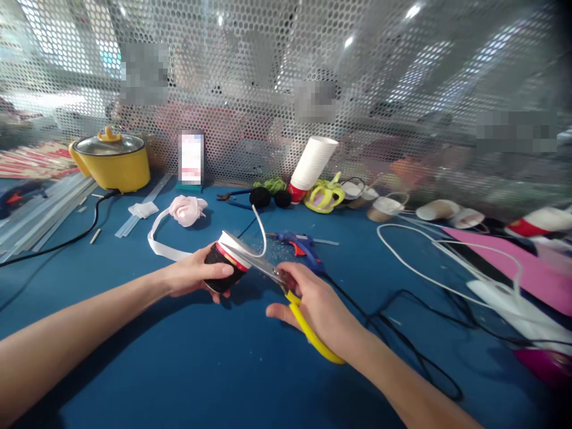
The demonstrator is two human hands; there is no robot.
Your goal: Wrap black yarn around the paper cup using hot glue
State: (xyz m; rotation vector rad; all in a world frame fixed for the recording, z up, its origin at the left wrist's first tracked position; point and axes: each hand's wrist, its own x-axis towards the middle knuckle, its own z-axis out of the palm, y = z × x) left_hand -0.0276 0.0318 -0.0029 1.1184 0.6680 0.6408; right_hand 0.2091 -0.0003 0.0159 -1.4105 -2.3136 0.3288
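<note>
My left hand (192,275) is wrapped round a small paper cup (218,262), which is tilted, with a black lower part and a red band near its white rim. A white cord (263,229) curves up from the rim. Scissors with yellow handles (315,341) are in my right hand (319,301). Their blades lie at the cup's rim; whether they touch or cut it, I cannot tell. Behind my left hand, a white ribbon (161,245) runs to a bunched pale pink rosette-like roll (187,210). The ribbon's near end is hidden by my hand.
A blue glue gun (301,243) lies beyond the scissors, its black cable (357,307) running right. Further back are a yellow pot (120,167), phone (191,158), stacked paper cups (313,161) and pliers (236,196). Pink sheet (504,256) and white cord loops lie right.
</note>
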